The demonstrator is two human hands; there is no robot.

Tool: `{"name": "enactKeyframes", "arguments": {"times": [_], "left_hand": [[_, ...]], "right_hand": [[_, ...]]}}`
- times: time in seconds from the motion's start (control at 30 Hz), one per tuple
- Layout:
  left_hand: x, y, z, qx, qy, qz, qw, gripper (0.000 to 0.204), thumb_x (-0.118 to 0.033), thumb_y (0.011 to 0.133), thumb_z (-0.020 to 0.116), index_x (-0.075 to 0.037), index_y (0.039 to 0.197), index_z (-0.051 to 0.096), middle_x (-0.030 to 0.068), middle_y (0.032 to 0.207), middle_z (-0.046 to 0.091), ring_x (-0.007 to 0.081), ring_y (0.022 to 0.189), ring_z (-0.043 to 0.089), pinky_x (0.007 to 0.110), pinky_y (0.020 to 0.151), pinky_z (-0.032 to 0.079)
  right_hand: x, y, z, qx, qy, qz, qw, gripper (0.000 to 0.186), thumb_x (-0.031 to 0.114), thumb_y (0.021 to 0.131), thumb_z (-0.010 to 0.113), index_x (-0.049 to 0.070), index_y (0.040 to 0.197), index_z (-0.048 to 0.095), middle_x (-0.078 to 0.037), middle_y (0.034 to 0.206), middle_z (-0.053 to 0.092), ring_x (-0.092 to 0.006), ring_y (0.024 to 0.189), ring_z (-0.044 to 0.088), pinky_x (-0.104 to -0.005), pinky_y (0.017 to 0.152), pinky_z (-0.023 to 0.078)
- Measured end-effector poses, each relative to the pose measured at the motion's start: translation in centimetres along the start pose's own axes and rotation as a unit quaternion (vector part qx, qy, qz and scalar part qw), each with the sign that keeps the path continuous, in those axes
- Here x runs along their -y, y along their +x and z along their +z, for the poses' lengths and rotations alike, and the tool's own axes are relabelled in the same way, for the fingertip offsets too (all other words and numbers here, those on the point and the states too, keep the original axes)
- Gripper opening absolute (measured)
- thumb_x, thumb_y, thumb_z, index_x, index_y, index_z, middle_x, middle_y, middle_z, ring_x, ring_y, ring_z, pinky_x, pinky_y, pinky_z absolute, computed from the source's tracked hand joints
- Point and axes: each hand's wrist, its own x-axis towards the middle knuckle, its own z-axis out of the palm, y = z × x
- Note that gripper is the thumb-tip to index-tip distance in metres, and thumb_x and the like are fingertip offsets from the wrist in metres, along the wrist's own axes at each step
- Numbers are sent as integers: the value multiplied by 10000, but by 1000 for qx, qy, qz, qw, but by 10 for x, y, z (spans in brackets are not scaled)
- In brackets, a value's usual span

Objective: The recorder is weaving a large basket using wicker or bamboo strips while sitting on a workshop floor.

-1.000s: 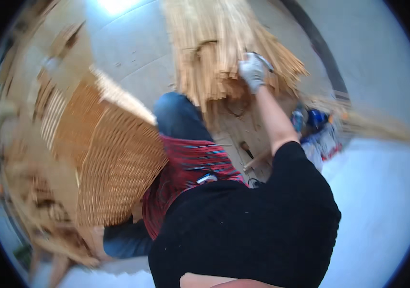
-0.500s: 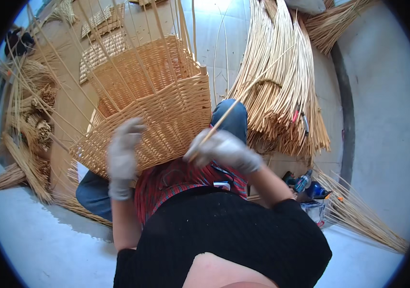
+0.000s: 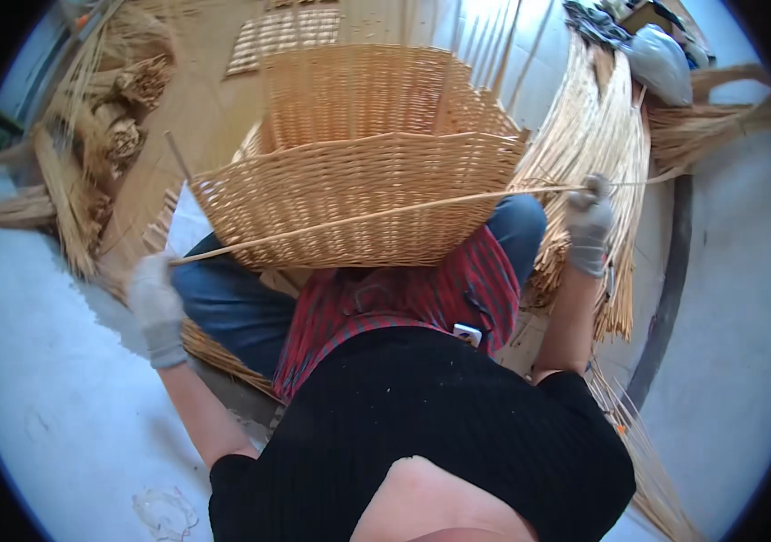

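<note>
A woven wicker basket (image 3: 358,167), with tall upright stakes rising from it, rests before me over my bent legs and striped apron (image 3: 385,298). My left hand (image 3: 153,294) in a pale glove is closed on the left end of a long thin cane (image 3: 385,210), low to the left of the basket. My right hand (image 3: 589,215), also gloved, grips the same cane to the right of the basket, higher up. The cane slants across the basket's near side, with its right part extending beyond my hand.
Bundles of loose canes lie at the left (image 3: 74,199) and right (image 3: 607,108). A flat woven panel (image 3: 281,41) lies beyond the basket. A pale plastic bag (image 3: 661,68) sits at the far right, among dark items. White walls or surfaces (image 3: 42,361) flank me.
My hands have moved far apart, left outward and down, right outward and up, stretching the cane from a steep slant to nearly sideways. The basket appears more level and centred in view.
</note>
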Motion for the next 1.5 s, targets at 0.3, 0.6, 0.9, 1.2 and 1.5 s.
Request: {"name": "enactKeyframes", "arguments": {"times": [0.3, 0.6, 0.9, 1.2, 1.5], "left_hand": [[-92, 22, 54, -20, -185, 148, 971, 275, -65, 895, 575, -118, 1148, 668, 113, 934, 660, 304, 827, 649, 406, 742, 512], [-57, 41, 52, -36, -201, 202, 958, 606, 66, 721, 552, -197, 1245, 706, 51, 875, 643, 273, 771, 646, 384, 674, 528], [-65, 50, 78, -55, -101, 175, 978, 635, 46, 758, 574, -254, 1310, 662, 24, 909, 615, 250, 782, 640, 389, 693, 523], [-88, 100, 74, -76, -74, 233, 967, 540, 3, 759, 545, -198, 1234, 705, 67, 928, 640, 282, 845, 637, 401, 749, 505], [-111, 123, 75, -35, -99, 279, 955, 639, 85, 736, 526, -202, 1282, 692, 75, 876, 590, 274, 763, 598, 387, 710, 476]], "right_hand": [[-155, -130, 138, 326, -330, 55, 884, 233, 233, 1049, 531, 44, 1104, 656, -16, 901, 609, -91, 784, 533, -229, 696, 459], [-129, -102, 162, 206, -271, 37, 939, 154, 162, 1045, 530, 76, 1157, 588, -76, 1086, 697, -168, 940, 668, -272, 744, 526], [-154, -61, 334, 317, -527, -399, 680, 707, 1, 940, 526, 143, 1577, 255, -209, 1401, 529, -253, 1191, 596, -373, 965, 539], [-113, -82, 175, 127, -200, -132, 963, 217, 220, 1084, 415, 97, 1254, 473, -57, 879, 677, -168, 811, 691, -213, 545, 500], [-100, -49, 107, 77, -160, -19, 984, 180, 202, 1055, 503, 67, 1141, 587, -112, 1025, 736, -189, 851, 732, -246, 576, 528]]}}
